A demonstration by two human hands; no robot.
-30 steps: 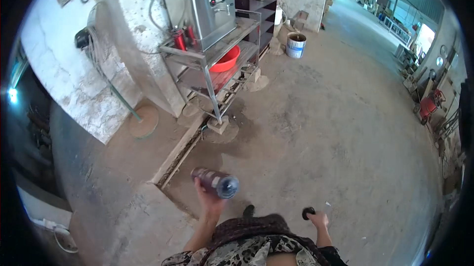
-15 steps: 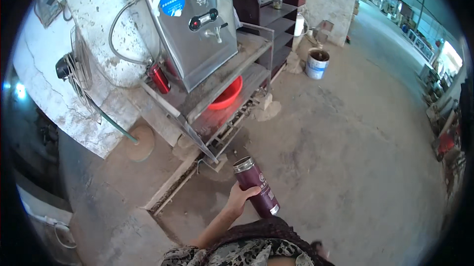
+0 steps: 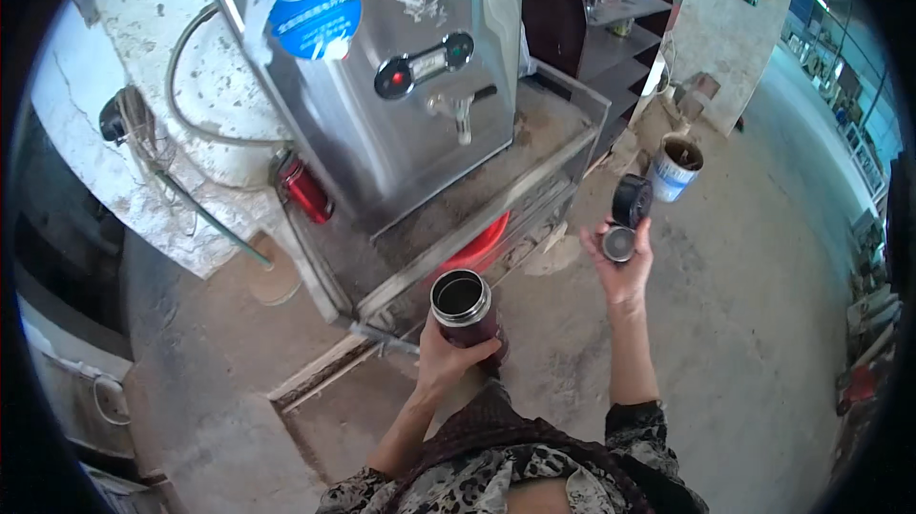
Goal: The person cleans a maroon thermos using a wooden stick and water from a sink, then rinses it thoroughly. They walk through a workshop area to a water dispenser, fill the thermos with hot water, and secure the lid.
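Observation:
My left hand (image 3: 448,359) is wrapped round a dark purple thermos flask (image 3: 482,331), which has no lid on and shows its steel mouth. The flask stands roughly upright in front of the metal stand (image 3: 496,197). Out to the right, my right hand (image 3: 625,277) grips a black flask lid (image 3: 630,201), together with a small round piece (image 3: 618,244) with a grey face. A steel water boiler (image 3: 382,146) rests on the stand, with a tap (image 3: 463,118) on its front and a red light glowing on its panel.
A red canister (image 3: 305,191) sits left of the boiler, and a red basin (image 3: 477,245) is on the lower shelf. Bottles stand on a dark shelf unit (image 3: 611,32) behind. A white and blue bucket (image 3: 676,168) is on the floor. At the left is a fan (image 3: 134,123).
My right hand has come into view with the lid and the round piece. The flask has gone from tilted to more upright, and the boiler and stand appear closer.

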